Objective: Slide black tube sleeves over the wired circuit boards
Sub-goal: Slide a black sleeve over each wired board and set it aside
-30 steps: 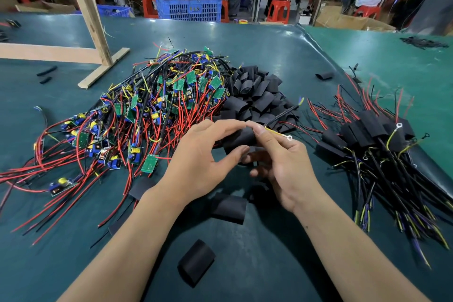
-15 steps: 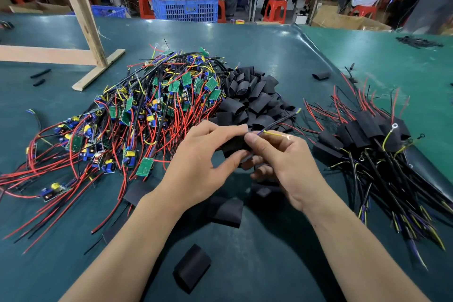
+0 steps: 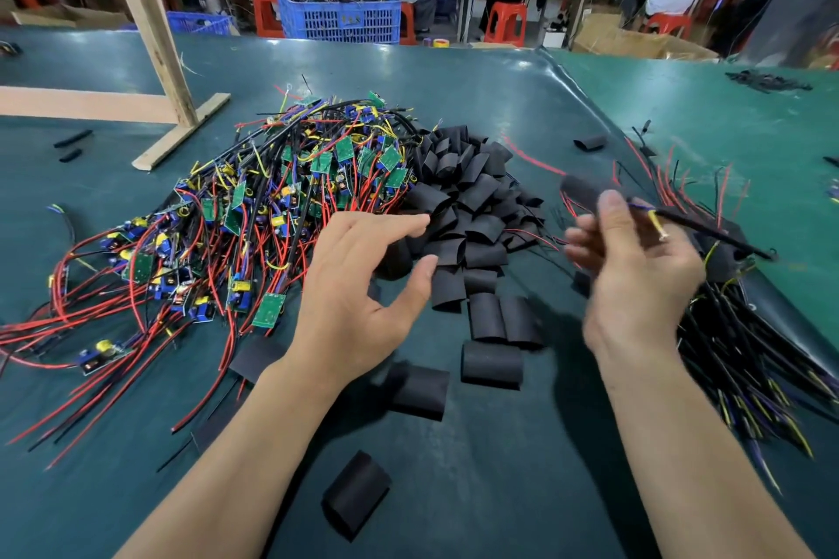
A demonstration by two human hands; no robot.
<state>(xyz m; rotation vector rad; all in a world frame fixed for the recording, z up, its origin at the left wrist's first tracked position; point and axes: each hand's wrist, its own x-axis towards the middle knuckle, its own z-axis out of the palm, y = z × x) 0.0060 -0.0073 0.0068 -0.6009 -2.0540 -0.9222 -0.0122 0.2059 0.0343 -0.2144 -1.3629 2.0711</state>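
Some done: black sleeved boards with wires (image 3: 744,331) piled right. Many bare green circuit boards (image 3: 254,213) left. Right hand (image 3: 635,268) pinching sleeved one; left hand (image 3: 363,286) loose, holding nothing.

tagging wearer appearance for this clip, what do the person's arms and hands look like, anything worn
Both forearms are bare as far as the frame shows: no sleeves, gloves, watch or bracelets in view. The left hand and right hand carry no rings that can be seen, and the nails look short and unpainted. The right hand is motion-blurred, so finer detail there cannot be told.
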